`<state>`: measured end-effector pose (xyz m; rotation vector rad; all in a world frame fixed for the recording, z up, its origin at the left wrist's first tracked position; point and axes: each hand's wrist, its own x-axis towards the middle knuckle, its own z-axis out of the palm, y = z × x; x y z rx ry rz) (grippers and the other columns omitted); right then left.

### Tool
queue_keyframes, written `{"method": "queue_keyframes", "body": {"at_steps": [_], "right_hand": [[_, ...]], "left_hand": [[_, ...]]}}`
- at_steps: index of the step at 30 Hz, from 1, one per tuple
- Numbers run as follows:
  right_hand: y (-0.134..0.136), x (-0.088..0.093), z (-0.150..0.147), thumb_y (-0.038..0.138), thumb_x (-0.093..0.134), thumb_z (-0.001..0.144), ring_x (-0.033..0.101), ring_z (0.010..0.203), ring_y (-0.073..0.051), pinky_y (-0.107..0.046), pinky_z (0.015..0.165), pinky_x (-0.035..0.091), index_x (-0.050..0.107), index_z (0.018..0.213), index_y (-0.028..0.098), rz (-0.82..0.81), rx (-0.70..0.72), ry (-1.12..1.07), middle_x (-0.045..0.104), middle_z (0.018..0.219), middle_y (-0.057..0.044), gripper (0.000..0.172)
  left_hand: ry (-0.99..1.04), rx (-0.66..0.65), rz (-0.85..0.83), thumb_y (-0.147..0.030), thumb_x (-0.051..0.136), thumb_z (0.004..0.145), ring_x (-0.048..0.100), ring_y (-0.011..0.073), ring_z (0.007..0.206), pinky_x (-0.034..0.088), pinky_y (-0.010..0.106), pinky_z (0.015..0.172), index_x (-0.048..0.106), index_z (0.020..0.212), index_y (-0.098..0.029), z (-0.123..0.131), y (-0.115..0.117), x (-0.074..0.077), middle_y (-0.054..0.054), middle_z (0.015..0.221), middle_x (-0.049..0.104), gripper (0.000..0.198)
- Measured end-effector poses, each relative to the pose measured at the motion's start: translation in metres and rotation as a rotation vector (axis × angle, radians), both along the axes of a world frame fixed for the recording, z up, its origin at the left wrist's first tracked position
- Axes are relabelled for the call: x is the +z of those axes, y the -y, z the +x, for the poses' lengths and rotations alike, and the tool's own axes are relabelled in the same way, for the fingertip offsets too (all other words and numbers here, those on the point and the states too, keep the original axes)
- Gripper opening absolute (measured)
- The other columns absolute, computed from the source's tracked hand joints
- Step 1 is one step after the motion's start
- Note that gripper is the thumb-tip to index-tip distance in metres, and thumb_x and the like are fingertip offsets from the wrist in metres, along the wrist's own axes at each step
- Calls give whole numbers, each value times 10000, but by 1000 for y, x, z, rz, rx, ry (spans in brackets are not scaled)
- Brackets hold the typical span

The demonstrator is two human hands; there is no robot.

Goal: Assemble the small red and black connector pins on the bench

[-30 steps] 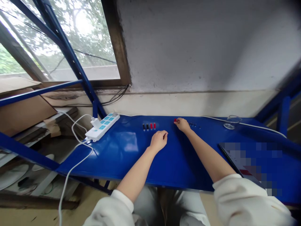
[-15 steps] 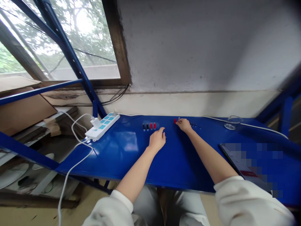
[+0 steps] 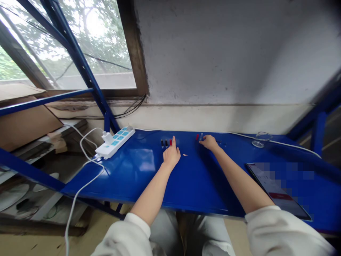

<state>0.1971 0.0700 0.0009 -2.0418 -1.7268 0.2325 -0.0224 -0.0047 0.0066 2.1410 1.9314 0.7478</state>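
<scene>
My left hand [image 3: 172, 155] is over the middle of the blue table, index finger stretched forward over a small red cylinder [image 3: 171, 142]. Two small black cylinders [image 3: 164, 143] stand in a row just left of it. Nothing shows in this hand. Toward the back edge, my right hand [image 3: 209, 142] has thumb and finger brought together, right by a small clear piece [image 3: 201, 136]. Whether the fingertips hold anything is too small to tell. Another red cylinder [image 3: 197, 137] stands left of the clear piece. Several small dark bits [image 3: 220, 143] lie partly behind the right hand.
A white power strip [image 3: 115, 143] with a plug and cord lies at the table's left. A tablet [image 3: 278, 192] is at the right, partly blurred out. Near the back right sits a clear round dish [image 3: 258, 144] by a white cable. A pinkish scrap [image 3: 185, 154] lies centrally.
My left hand has shifted left, its index finger now over the red cylinders, uncovering the pinkish scrap. My right fingertips have come away from the red cylinder at the back.
</scene>
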Motion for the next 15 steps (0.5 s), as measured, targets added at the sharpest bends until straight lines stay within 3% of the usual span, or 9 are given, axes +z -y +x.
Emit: {"method": "queue_keyframes", "body": {"at_steps": [4, 7, 9, 12, 15], "right_hand": [[33, 13, -9, 270, 586, 703, 619, 736, -236, -295, 615, 432, 635, 829, 117, 81, -33, 102, 648, 755, -147, 204], [65, 22, -28, 329, 531, 747, 621, 716, -224, -286, 610, 418, 637, 831, 156, 131, 11, 66, 657, 753, -126, 220], [83, 24, -41, 339, 502, 767, 619, 703, -207, -274, 603, 407, 627, 851, 187, 164, 49, 3, 662, 752, -99, 214], [96, 21, -55, 372, 450, 801, 611, 712, -194, -259, 599, 393, 594, 819, 205, 192, 108, -109, 657, 757, -75, 221], [98, 15, -61, 434, 354, 841, 594, 660, -182, -255, 580, 384, 543, 808, 196, 191, 120, -242, 638, 713, -66, 306]], "left_hand": [[27, -10, 33, -269, 387, 832, 615, 229, 734, 451, 333, 675, 256, 1349, -215, 0, -2, -1, 129, 885, 620, 536], [92, -4, 100, -257, 364, 850, 610, 214, 798, 448, 305, 692, 453, 1206, -213, 1, -5, 0, 130, 994, 601, 369], [176, -29, 143, -216, 369, 848, 604, 189, 819, 444, 280, 709, 536, 1059, -209, 2, -7, -1, 96, 948, 616, 268], [431, -150, 178, -178, 405, 830, 602, 139, 730, 450, 250, 698, 535, 954, -187, 5, -9, -4, 46, 799, 627, 180], [761, -293, 106, -219, 410, 831, 536, 73, 493, 449, 210, 540, 487, 964, -167, 11, -6, -4, 21, 757, 609, 162]]}}
